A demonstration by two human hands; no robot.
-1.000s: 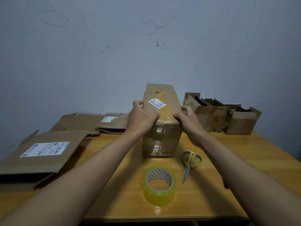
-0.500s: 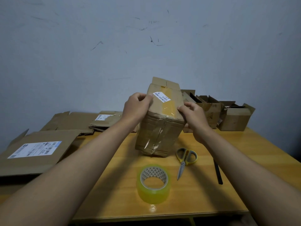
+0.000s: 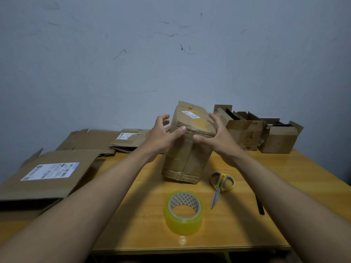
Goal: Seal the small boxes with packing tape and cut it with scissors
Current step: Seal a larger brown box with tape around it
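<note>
Cardboard box [image 3: 188, 149] stands on end on the table [image 3: 266, 186].
Both hands' grip is loose: left hand [image 3: 161, 136] and right hand [image 3: 220, 141] touch its top. Steady it squarely before reaching for tape [image 3: 183, 212].

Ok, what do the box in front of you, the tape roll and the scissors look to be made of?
Box: brown corrugated cardboard, matte and creased, with glossy old tape strips.
Tape roll: clear yellowish plastic film, shiny, apparently on a pale patterned core.
Scissors: bright metal blades, with grey and yellow handles, probably plastic.
</note>
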